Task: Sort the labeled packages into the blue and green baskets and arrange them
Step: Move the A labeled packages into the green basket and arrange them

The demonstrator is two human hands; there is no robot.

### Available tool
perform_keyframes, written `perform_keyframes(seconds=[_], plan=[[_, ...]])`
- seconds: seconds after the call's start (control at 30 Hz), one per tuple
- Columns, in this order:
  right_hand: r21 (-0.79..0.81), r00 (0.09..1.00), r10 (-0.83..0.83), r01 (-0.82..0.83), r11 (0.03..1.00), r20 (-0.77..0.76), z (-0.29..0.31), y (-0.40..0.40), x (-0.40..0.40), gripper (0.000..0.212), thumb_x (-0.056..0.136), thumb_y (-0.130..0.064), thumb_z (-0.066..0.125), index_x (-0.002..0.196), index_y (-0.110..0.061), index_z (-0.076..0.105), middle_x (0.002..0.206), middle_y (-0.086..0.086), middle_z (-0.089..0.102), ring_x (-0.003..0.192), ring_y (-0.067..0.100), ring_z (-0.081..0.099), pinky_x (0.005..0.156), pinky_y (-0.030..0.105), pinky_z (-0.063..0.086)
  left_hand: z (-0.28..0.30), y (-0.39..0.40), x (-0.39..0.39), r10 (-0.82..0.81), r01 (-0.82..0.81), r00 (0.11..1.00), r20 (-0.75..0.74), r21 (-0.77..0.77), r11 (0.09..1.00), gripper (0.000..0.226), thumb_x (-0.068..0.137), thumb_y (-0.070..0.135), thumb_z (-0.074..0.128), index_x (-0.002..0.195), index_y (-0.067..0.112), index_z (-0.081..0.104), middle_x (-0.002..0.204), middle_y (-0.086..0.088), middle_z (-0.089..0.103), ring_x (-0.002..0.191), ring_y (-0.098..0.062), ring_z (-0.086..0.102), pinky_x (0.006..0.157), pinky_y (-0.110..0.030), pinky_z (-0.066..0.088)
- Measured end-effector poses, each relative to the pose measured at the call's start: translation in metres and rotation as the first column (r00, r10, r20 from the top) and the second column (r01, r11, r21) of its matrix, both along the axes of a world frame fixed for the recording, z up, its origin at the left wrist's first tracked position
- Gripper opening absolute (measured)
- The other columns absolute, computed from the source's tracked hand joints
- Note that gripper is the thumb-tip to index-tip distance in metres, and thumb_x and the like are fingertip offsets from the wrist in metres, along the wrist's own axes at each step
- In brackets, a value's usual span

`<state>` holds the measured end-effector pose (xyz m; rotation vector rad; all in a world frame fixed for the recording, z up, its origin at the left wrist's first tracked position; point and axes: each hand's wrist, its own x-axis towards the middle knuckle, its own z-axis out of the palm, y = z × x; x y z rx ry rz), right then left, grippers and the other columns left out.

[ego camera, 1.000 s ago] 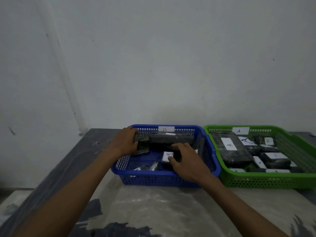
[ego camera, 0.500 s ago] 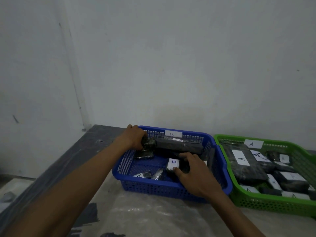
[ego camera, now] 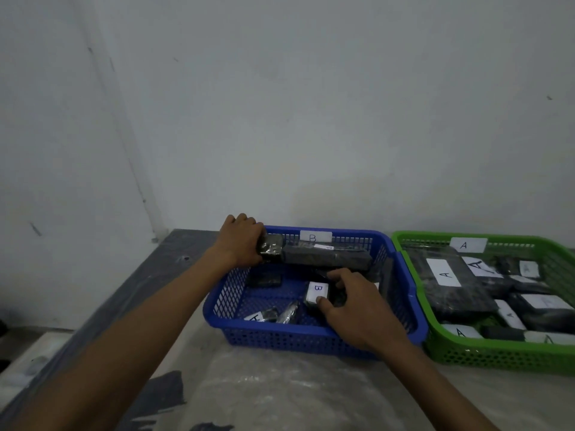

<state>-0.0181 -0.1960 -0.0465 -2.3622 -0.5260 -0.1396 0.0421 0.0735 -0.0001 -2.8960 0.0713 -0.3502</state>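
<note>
Both forearms are bare to the frame edge (no sleeves, watch or rings visible), as are left hand (ego camera: 241, 241) and right hand (ego camera: 357, 309).

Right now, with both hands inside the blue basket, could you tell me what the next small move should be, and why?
Probably set the long dark package down flat along the far wall of the blue basket. The left hand grips its left end there, while the right hand pinches the small B-labelled package nearer the front, so seating the long one first should leave floor space for the small one.
</note>
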Motion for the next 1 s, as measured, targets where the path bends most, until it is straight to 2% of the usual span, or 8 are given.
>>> perform_keyframes(seconds=[0.13, 0.23, 0.4, 0.53, 0.6, 0.7, 0.87, 1.0], plan=[[0.029, 1.0, 0.008, -0.007, 1.0, -0.01, 0.002, 0.0, 0.0, 0.05, 0.083, -0.048, 0.064, 0.127, -0.032, 0.046, 0.115, -0.011, 0.05, 0.095, 0.004, 0.048, 0.081, 0.021, 0.041, 0.014, 0.009, -0.021, -0.017, 0.06, 0.965, 0.262, -0.157, 0.986, 0.054, 0.072, 0.044, 0.071, 0.118, 0.021, 0.057, 0.114, -0.002, 0.062, 0.105, -0.022, 0.053, 0.087, -0.036, 0.037], [0.111, 0.999, 0.012, -0.008, 0.994, -0.034, 0.005, -0.002, 0.0, 0.046, 0.085, -0.045, 0.063, 0.126, -0.03, 0.049, 0.115, -0.008, 0.055, 0.098, 0.006, 0.052, 0.082, 0.022, 0.042, 0.02, 0.003, -0.044, 0.046, 0.164, 0.909, 0.415, -0.456, 0.875, 0.059, 0.069, 0.047, 0.079, 0.118, 0.021, 0.06, 0.108, 0.0, 0.063, 0.095, -0.018, 0.058, 0.082, -0.034, 0.046], [0.3, 1.0, 0.012, -0.004, 0.954, -0.026, 0.016, -0.004, -0.006, 0.039, 0.087, -0.041, 0.065, 0.122, -0.029, 0.055, 0.102, -0.011, 0.061, 0.092, 0.002, 0.059, 0.078, 0.02, 0.05, 0.021, -0.037, -0.083, 0.083, 0.237, 0.961, 0.263, -0.941, 0.24, 0.06, 0.065, 0.057, 0.079, 0.115, 0.027, 0.063, 0.112, 0.009, 0.067, 0.096, -0.005, 0.066, 0.08, -0.025, 0.055], [0.542, 0.992, 0.122, -0.084, 0.836, -0.035, 0.031, -0.011, -0.016, 0.039, 0.084, -0.039, 0.067, 0.121, -0.032, 0.058, 0.102, -0.006, 0.067, 0.093, 0.004, 0.064, 0.075, 0.016, 0.054, 0.019, -0.071, -0.098, -0.118, 0.098, 0.983, 0.139, -0.95, -0.297, 0.057, 0.071, 0.047, 0.073, 0.118, 0.017, 0.063, 0.12, -0.008, 0.068, 0.105, -0.019, 0.068, 0.082, -0.032, 0.057], [0.586, 0.978, 0.204, -0.147, 0.797, -0.033, 0.038, -0.017, -0.022, 0.052, 0.079, -0.047, 0.068, 0.127, -0.035, 0.054, 0.112, -0.007, 0.066, 0.096, 0.007, 0.066, 0.077, 0.022, 0.056, 0.02, -0.085, -0.1, -0.251, 0.016, 0.957, 0.145, -0.891, -0.454, 0.054, 0.079, 0.04, 0.067, 0.124, 0.011, 0.059, 0.123, -0.01, 0.067, 0.112, -0.023, 0.065, 0.084, -0.031, 0.056], [0.616, 0.955, 0.297, -0.222, 0.756, -0.02, 0.047, -0.022, -0.028, 0.065, 0.075, -0.053, 0.073, 0.133, -0.034, 0.05, 0.123, -0.01, 0.064, 0.105, 0.009, 0.065, 0.083, 0.028, 0.056, 0.023, -0.103, -0.102, -0.377, -0.046, 0.911, 0.167, -0.867, -0.495, 0.051, 0.086, 0.035, 0.058, 0.128, 0.006, 0.055, 0.125, -0.012, 0.065, 0.116, -0.027, 0.062, 0.09, -0.036, 0.055], [0.657, 0.965, 0.257, -0.224, 0.72, 0.047, 0.06, -0.027, -0.03, 0.061, 0.074, -0.048, 0.077, 0.128, -0.032, 0.053, 0.12, -0.008, 0.065, 0.109, 0.013, 0.065, 0.086, 0.036, 0.057, 0.026, -0.116, -0.104, -0.422, -0.017, 0.895, 0.143, -0.935, -0.353, 0.045, 0.088, 0.037, 0.054, 0.127, 0.014, 0.056, 0.124, -0.006, 0.067, 0.116, -0.024, 0.062, 0.093, -0.034, 0.053], [0.573, 0.98, 0.143, -0.198, 0.795, 0.14, 0.064, -0.028, -0.031, 0.057, 0.073, -0.041, 0.081, 0.121, -0.03, 0.054, 0.114, -0.011, 0.064, 0.101, 0.01, 0.065, 0.08, 0.033, 0.058, 0.028, -0.106, -0.111, -0.411, 0.034, 0.898, 0.158, -0.956, -0.293, 0.043, 0.085, 0.035, 0.063, 0.127, 0.024, 0.057, 0.126, 0.002, 0.066, 0.116, -0.018, 0.062, 0.088, -0.029, 0.054]])
